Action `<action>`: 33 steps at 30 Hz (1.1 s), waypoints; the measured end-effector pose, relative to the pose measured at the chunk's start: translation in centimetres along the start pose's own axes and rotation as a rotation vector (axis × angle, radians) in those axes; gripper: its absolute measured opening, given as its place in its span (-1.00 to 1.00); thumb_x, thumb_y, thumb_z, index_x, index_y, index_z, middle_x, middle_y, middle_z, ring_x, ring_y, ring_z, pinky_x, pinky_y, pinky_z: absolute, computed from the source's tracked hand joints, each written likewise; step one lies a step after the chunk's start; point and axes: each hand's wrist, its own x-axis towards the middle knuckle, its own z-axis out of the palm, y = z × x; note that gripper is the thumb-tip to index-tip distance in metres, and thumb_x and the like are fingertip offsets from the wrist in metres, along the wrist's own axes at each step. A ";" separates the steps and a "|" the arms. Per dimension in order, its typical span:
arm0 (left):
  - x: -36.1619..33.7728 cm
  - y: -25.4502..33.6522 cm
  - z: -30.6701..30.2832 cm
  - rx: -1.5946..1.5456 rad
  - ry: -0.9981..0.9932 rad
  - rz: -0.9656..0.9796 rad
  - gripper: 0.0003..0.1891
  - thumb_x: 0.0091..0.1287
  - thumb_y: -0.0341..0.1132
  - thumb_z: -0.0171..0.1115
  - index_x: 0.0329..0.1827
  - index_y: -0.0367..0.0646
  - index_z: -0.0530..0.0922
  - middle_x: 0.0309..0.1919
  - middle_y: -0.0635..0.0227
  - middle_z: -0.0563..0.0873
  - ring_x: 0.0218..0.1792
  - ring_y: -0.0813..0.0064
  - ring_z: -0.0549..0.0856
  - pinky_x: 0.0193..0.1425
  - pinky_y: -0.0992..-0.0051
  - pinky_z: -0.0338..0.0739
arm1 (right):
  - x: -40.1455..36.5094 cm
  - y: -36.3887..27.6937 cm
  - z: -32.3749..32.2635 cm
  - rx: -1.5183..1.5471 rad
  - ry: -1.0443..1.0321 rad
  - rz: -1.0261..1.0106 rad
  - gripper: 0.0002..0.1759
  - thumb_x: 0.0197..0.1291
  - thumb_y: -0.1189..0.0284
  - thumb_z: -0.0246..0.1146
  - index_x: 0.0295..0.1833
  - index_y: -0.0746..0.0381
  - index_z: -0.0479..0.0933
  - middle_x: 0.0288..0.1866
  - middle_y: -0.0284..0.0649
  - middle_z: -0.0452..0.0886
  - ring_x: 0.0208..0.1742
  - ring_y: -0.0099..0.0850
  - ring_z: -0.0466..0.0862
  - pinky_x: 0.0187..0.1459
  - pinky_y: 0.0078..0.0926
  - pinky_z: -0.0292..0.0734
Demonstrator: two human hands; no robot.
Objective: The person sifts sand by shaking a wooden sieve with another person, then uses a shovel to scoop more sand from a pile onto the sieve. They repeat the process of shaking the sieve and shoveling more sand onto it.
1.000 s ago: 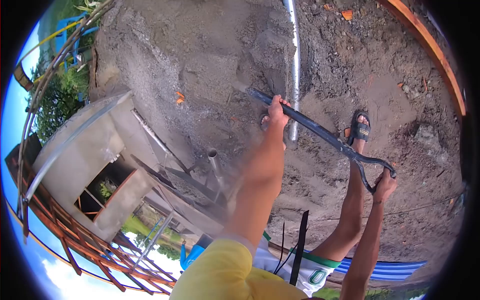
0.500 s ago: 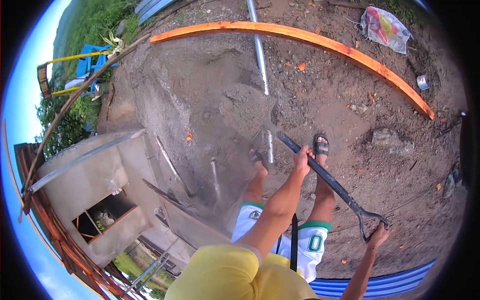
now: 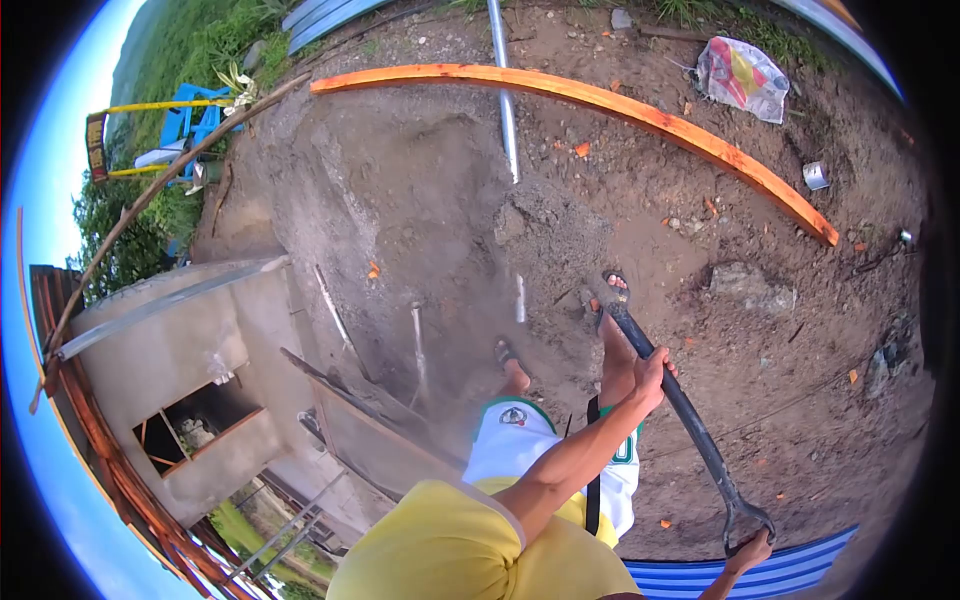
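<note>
I hold a shovel [image 3: 690, 415] with a dark shaft and a D-shaped grip, slanting across the right side of my body. My left hand [image 3: 655, 376] is wrapped round the middle of the shaft. At the grip's end, my right hand [image 3: 750, 553] is closed on the handle. A heap of wet grey sand or mortar mix [image 3: 550, 235] lies at the far end, covering the blade and hiding part of a metal pipe [image 3: 508, 135]. My sandalled feet [image 3: 617, 288] stand on the muddy ground just behind the load.
A long orange-brown timber [image 3: 590, 95] lies across the ground ahead. Grey mix [image 3: 410, 180] spreads to the front left. A printed sack [image 3: 742, 80], a tin can [image 3: 815, 176] and a stone [image 3: 752, 287] lie rightward. An unfinished concrete wall [image 3: 170, 350] stands at left.
The shovel and its load have shifted right, and the shaft is now steeper in view. Both hands have kept hold of it. My left hand has moved right and lower.
</note>
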 end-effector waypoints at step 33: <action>-16.8 27.6 -54.5 -1.059 0.206 0.618 -0.84 0.22 -0.35 0.21 -0.47 -0.10 0.42 -0.59 0.40 0.46 -0.54 0.49 0.51 -0.42 0.40 0.51 | -39.5 -15.5 26.5 -0.070 -0.961 -0.800 -0.67 0.23 0.26 0.17 -0.46 0.28 0.41 -0.64 -0.34 0.39 -0.68 -0.57 0.36 -0.59 -0.59 0.21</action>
